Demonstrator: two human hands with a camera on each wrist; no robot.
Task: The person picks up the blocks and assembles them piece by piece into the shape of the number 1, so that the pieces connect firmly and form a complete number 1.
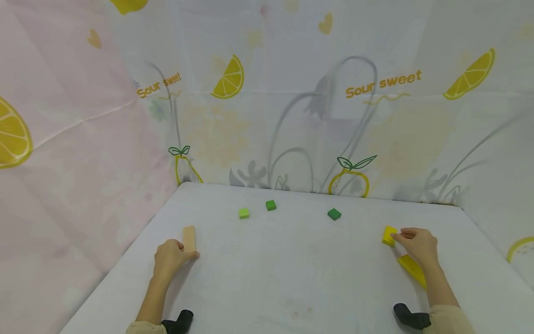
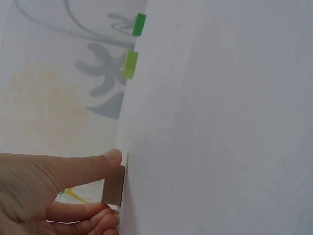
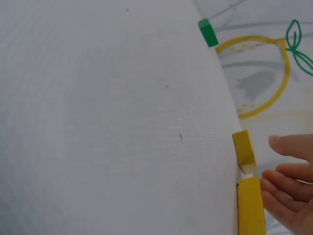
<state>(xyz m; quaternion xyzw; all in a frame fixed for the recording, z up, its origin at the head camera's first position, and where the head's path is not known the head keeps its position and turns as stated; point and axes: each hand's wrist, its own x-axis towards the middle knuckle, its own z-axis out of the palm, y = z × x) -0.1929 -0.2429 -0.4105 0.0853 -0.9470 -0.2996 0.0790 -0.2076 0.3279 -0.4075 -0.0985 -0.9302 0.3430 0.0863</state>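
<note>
Lemon-printed cloth (image 1: 288,116) backs the white surface (image 1: 267,269). On its left side lies a plain block (image 1: 189,236), pinched between the thumb and curled fingers of the left hand (image 1: 168,257). On the right lie a short yellow block (image 1: 388,235) and, nearer the person, a long yellow block (image 1: 410,270). The right hand (image 1: 419,246) is beside these 2, its fingers relaxed and thumb spread from them, holding nothing; the right wrist view shows a gap between thumb and short block.

All 3 look light, stiff and hard to damage, probably smooth wood; the long sides should give the surest hold, and the long one is likely best taken near its middle.

Farther back sit a lime block (image 1: 244,213), a green block (image 1: 270,205) and a dark green block (image 1: 334,215).
</note>
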